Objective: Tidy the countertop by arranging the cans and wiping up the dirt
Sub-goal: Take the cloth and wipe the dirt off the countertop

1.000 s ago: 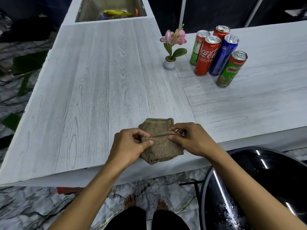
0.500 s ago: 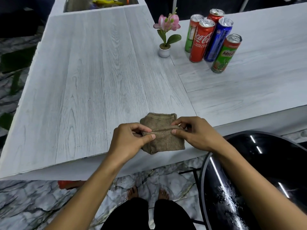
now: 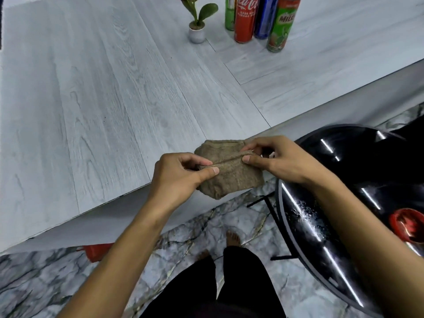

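Observation:
A folded brown cloth (image 3: 231, 177) hangs at the front edge of the pale wood-grain countertop (image 3: 114, 99). My left hand (image 3: 179, 177) pinches its left end and my right hand (image 3: 280, 159) pinches its right end along a fold. Several cans stand grouped at the far right: a green one (image 3: 229, 17), a red Coca-Cola can (image 3: 246, 21), a blue can (image 3: 266, 19) and a green Milo can (image 3: 282, 26). Their tops are cut off by the frame. A few small dark specks dot the countertop's middle.
A small white pot with a pink flower (image 3: 197, 31) stands left of the cans. A glossy black round stool (image 3: 344, 203) sits at the right below the counter. A red object (image 3: 96, 251) lies on the marble floor under the counter edge.
The view has tilted down and nearer; the cans and flower now sit at the top edge. Both hands keep their pinch on the cloth, which has come slightly past the counter's front edge.

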The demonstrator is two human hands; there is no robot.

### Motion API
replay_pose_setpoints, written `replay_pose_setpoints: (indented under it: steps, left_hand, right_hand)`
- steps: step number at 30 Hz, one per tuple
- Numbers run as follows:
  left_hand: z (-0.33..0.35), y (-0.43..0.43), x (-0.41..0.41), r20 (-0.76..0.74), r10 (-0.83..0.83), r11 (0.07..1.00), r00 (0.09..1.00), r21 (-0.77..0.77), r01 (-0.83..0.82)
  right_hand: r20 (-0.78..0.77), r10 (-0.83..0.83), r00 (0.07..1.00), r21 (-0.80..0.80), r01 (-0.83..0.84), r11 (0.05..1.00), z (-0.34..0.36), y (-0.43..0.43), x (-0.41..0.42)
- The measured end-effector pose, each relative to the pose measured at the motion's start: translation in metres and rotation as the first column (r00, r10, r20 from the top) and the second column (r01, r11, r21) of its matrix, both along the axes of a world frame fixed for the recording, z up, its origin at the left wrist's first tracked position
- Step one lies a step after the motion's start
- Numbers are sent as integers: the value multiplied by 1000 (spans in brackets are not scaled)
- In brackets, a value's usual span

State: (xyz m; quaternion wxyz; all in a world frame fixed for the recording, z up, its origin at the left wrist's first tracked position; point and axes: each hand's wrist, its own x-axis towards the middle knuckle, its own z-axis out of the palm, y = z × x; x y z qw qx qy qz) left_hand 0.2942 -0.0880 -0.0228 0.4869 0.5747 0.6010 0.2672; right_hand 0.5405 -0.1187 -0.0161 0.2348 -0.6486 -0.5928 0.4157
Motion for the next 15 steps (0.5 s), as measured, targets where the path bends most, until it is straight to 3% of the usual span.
replay_pose_setpoints:
  steps: [15]
  left_hand:
    - [-10,-27,27,119,-312,950,943,12,313]
  right_hand:
    - [-226,-333,915,83,359,930,-16,-108,7]
